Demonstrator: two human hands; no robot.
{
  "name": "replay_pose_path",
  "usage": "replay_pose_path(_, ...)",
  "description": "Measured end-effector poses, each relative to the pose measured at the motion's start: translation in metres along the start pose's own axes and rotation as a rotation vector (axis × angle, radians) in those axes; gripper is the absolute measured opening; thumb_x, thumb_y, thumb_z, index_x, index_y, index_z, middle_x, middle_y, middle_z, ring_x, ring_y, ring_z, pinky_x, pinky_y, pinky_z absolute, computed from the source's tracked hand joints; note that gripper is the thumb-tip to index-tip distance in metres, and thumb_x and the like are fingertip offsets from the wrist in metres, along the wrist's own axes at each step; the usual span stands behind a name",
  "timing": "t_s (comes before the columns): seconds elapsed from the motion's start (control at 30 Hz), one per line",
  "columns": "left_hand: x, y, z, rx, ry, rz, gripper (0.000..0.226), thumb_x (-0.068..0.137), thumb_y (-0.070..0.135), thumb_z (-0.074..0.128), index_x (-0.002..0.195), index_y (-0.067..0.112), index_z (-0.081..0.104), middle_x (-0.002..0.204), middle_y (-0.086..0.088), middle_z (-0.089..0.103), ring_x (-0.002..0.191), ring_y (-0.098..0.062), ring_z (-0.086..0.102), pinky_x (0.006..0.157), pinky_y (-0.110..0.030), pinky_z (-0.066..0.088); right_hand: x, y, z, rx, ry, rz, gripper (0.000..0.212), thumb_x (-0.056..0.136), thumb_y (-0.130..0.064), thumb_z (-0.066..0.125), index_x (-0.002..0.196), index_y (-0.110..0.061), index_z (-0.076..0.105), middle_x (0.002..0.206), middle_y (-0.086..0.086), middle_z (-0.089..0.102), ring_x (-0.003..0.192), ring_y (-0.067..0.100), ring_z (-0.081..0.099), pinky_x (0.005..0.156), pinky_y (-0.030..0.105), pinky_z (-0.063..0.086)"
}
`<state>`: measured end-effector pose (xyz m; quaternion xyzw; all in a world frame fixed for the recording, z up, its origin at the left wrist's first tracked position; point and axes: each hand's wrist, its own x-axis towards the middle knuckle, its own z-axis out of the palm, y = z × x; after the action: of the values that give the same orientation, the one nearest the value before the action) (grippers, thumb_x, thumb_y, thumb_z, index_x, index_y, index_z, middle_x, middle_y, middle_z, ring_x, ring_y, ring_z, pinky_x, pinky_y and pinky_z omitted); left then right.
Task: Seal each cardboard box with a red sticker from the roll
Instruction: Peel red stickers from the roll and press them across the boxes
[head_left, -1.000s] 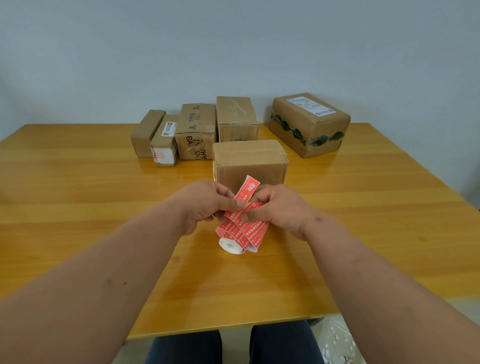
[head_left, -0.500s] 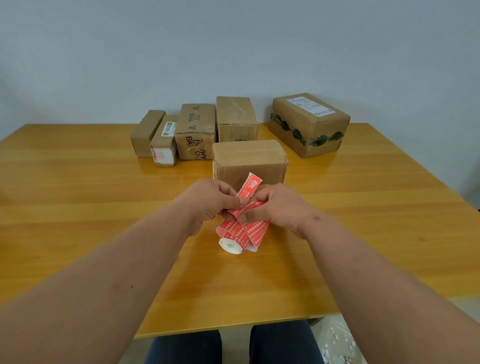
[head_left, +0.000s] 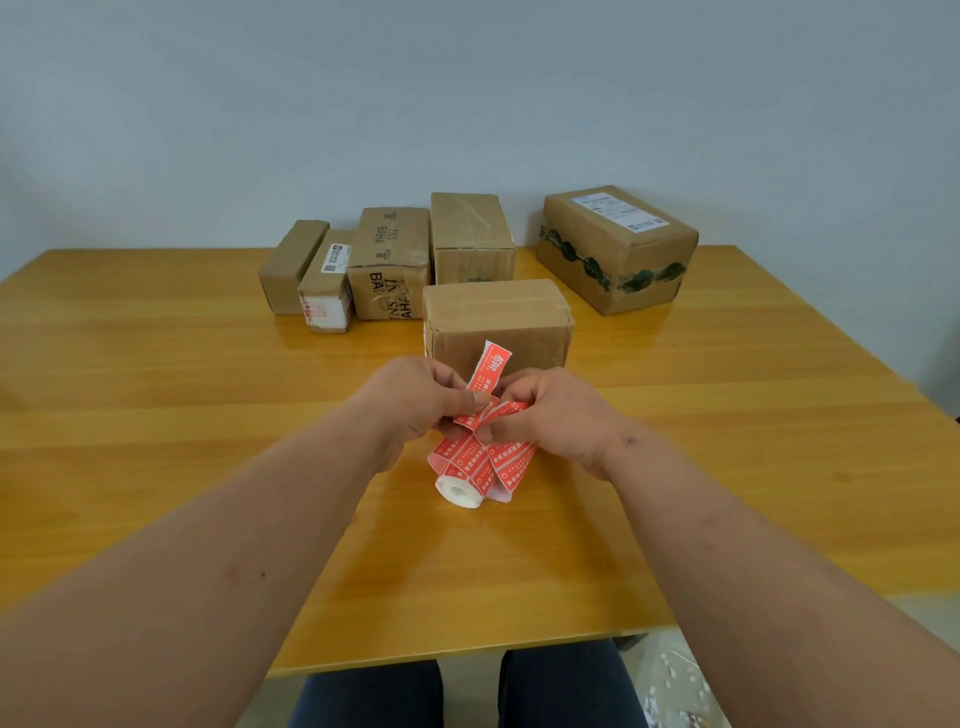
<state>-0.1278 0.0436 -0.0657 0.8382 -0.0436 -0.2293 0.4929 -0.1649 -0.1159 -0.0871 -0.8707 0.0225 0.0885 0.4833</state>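
I have both hands above the counter (head_left: 727, 467): left hand (head_left: 415, 402) fingers pinch the red sticker (head_left: 491, 369), right hand (head_left: 550, 415) fingers grip the sticker roll (head_left: 478, 462). Nearest cardboard box (head_left: 498, 322) sits just beyond my fingertips.

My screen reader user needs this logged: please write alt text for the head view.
Both hands, left hand and right hand, hold a roll of red stickers above a wooden table, peeling one sticker that points up. A closed cardboard box sits just beyond, with five more boxes behind it.
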Motion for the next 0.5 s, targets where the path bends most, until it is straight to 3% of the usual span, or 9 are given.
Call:
replay_pose_path(0.1,0.0003,0.0003,0.0006,0.01,0.011,0.008,0.017,0.083,0.026,0.074,0.08,0.011,0.066,0.077,0.001,0.071,0.06,-0.006,0.06,0.048,-0.017,0.037,0.0006,0.0003,0.0001,0.002,0.003,0.014,0.017,0.076,-0.02,0.081,0.089,-0.01,0.076,0.103,-0.004,0.071,0.087,0.01,0.068,0.08,0.029,0.056)
replay_pose_path(0.33,0.0011,-0.0001,0.0027,0.035,0.032,0.037,0.018,0.082,0.026,0.075,0.078,0.011,0.066,0.075,0.001,0.07,0.062,-0.008,0.061,0.055,-0.02,0.039,0.0012,0.0003,0.0006,-0.017,-0.014,0.006,0.013,0.077,-0.019,0.081,0.087,-0.012,0.075,0.105,-0.003,0.071,0.087,0.01,0.068,0.077,0.026,0.055)
replay_pose_path(0.5,0.0019,-0.0025,0.0013,0.021,0.068,0.041,0.019,0.084,0.026,0.074,0.076,0.012,0.064,0.078,-0.001,0.069,0.064,-0.01,0.059,0.057,-0.022,0.04,0.001,0.0014,0.0002,-0.029,-0.01,-0.012,0.015,0.078,-0.019,0.08,0.09,-0.011,0.076,0.103,-0.015,0.065,0.088,0.007,0.067,0.076,0.024,0.054)
